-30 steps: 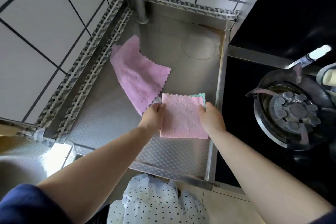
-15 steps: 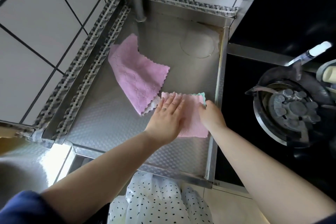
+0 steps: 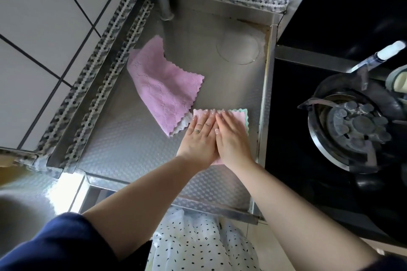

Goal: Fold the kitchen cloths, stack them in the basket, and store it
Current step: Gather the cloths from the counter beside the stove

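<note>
Purple cloth [image 3: 164, 91] lying loosely folded at centre-left on steel tabletop [image 3: 123, 147]. Left hand [image 3: 198, 138], right hand [image 3: 232, 136] pressing side by side on folded pink cloth [image 3: 239, 115] at centre, fingers [image 3: 203, 120] flat, extended, gripping nothing. Gas burner [image 3: 356, 125] sitting at right.

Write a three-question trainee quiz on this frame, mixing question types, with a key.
1. True or false: both hands lie flat, palms down, on the folded pink cloth.
2. Which colour edge peeks out under that cloth? A green, B blue, C yellow.
3. Fill in: the purple cloth lies unfolded to the ____ of the folded one.

Key: 1 true: left hand and right hand press side by side. 2 A. 3 left.
</note>
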